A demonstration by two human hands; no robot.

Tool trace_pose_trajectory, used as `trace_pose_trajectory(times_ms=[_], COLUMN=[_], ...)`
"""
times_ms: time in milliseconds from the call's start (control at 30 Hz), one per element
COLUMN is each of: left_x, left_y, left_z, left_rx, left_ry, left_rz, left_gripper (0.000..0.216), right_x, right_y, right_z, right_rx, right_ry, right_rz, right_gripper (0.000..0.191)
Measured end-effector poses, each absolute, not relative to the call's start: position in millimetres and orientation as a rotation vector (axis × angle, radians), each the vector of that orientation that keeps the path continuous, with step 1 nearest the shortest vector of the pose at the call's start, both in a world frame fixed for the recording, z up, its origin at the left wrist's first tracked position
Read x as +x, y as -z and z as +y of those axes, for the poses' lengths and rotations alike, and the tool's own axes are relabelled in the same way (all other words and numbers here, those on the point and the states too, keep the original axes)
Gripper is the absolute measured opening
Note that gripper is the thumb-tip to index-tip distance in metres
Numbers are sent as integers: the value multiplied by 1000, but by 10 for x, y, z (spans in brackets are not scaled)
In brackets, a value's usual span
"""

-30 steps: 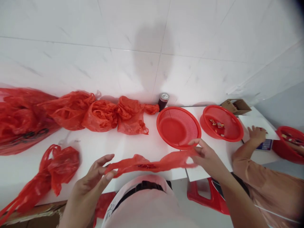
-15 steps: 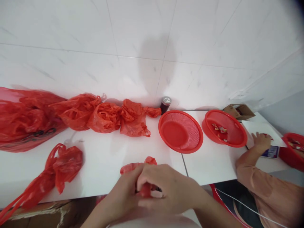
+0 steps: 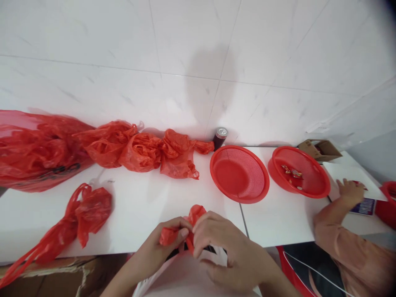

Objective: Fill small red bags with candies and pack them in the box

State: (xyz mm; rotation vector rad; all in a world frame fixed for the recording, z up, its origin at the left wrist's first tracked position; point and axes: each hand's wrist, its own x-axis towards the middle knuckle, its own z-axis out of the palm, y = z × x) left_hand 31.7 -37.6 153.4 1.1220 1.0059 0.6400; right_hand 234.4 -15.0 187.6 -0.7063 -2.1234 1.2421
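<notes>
Both my hands meet at the near edge of the white table (image 3: 145, 206). My left hand (image 3: 161, 247) pinches a bunched red plastic bag (image 3: 193, 216) from the left. My right hand (image 3: 225, 247) has its fingers curled around the same bag from the right. The bag is crumpled into a small wad between my fingers, with one end poking up above them.
Several red plastic bags (image 3: 139, 150) lie along the wall, and another red bag (image 3: 83, 214) sits at the left front. Two red mesh baskets (image 3: 239, 173) (image 3: 300, 173) stand at the right, beside a dark can (image 3: 219, 137) and a cardboard box (image 3: 320, 149). Another person's hand (image 3: 351, 192) rests on the table at far right.
One second ago I held the bag stretched out between both hands. My hands have since come together and bunched it into a wad.
</notes>
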Motion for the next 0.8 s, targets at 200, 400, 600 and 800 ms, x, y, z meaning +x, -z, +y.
trace_pose_trajectory(times_ms=[200,400,600,800], left_x=[295,324,263,124], left_y=[-1454,-1169,-1078,-1176], left_z=[-304,-344,-399,-378], left_rx=[1548,1702,1720,1581], left_ry=[-541,-924,-887,-636], left_rz=[1045,1361,1238,1113], left_gripper=[36,21,49,48], right_x=[2168,2069,2118,2208], right_y=[-1518,-1280,-1250,-1233], right_z=[-18,-101,-114,-65], right_rx=[-997,-1177,-1138,-1296], right_ry=[-1234,-1676,-1868,-1406], right_rz=[-2134,-1822,-1552,-1854], right_gripper=[34,38,16,18])
